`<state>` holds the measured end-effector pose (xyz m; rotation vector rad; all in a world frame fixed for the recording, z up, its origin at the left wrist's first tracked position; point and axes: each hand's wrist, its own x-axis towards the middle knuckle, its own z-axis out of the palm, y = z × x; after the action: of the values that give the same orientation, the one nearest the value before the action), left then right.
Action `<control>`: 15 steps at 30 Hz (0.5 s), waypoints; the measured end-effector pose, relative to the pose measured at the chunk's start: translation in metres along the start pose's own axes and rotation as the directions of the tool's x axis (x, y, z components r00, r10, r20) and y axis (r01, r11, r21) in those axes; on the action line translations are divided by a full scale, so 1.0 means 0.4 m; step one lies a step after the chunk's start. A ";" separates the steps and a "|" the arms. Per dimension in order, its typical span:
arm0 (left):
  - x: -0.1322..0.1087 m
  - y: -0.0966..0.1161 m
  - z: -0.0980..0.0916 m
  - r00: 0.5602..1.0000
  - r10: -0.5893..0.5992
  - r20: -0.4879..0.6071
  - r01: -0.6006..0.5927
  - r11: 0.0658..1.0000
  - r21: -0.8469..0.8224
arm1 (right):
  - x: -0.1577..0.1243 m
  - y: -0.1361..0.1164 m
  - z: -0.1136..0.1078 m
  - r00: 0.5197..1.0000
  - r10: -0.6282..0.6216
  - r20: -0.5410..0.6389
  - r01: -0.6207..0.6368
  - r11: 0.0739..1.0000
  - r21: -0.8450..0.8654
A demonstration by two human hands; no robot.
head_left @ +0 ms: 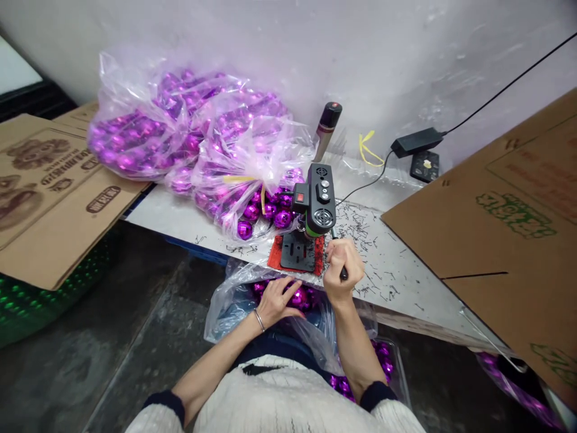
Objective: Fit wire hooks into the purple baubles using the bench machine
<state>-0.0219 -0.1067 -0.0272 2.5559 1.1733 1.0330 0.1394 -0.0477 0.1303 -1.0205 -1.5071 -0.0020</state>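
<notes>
A small black bench drill press stands on a white table, its slotted base plate resting on a red mat. My right hand is wrapped round the press's lever, whose black grip end shows below the fist. Below the table edge, my left hand reaches over shiny purple mirrored balls in a clear plastic bag on my lap. Its thumb and fingers are spread, with a ball showing between them. Whether the fingertips touch that ball, I cannot tell.
Large clear bags of purple balls lie behind and left. A spray can stands behind the press. Black shavings litter the white tabletop. A power adapter lies back right. Cardboard boxes flank both sides.
</notes>
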 end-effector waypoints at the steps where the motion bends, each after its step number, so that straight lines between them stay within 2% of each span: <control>1: 0.015 -0.009 -0.002 0.998 -0.029 -0.059 0.029 1.000 0.005 | -0.001 0.000 0.000 1.000 -0.005 0.004 0.005 1.000 0.000; 2: 0.044 -0.025 -0.007 0.987 -0.076 -0.138 0.078 0.997 0.007 | -0.001 -0.001 -0.001 1.000 -0.011 0.009 0.011 1.000 0.001; 4: 0.135 -0.071 -0.028 0.935 -0.211 -0.286 0.220 0.976 -0.002 | 0.000 -0.004 -0.002 1.000 -0.019 0.016 0.018 1.000 0.006; 5: 0.189 -0.099 -0.043 0.898 -0.291 -0.329 0.305 0.952 -0.009 | 0.001 -0.005 -0.002 1.000 -0.022 0.018 0.022 1.000 0.007; 6: 0.243 -0.127 -0.058 0.876 -0.357 -0.324 0.375 0.927 -0.006 | 0.001 -0.006 -0.002 1.000 -0.022 0.017 0.022 1.000 0.007; 7: 0.293 -0.153 -0.072 0.873 -0.407 -0.270 0.426 0.905 0.013 | 0.001 -0.007 -0.002 1.000 -0.019 0.016 0.019 1.000 0.006; 9: 0.371 -0.193 -0.090 0.881 -0.466 -0.076 0.472 0.878 0.081 | 0.002 -0.009 -0.001 1.000 -0.016 0.015 0.016 1.000 0.005; 11: 0.414 -0.216 -0.090 0.867 -0.491 0.078 0.480 0.868 0.125 | 0.002 -0.010 -0.001 1.000 -0.021 0.020 0.021 1.000 0.009; 13: 0.429 -0.228 -0.079 0.866 -0.488 0.110 0.482 0.872 0.082 | 0.002 -0.010 -0.001 0.999 -0.028 0.024 0.028 1.000 0.013; 15: 0.424 -0.237 -0.068 0.877 -0.477 0.049 0.480 0.875 -0.064 | 0.002 -0.010 -0.002 0.999 -0.028 0.024 0.028 1.000 0.009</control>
<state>-0.0198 0.0754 0.0460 2.0483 1.6118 0.8859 0.1377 -0.0501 0.1333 -0.9955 -1.5423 -0.0023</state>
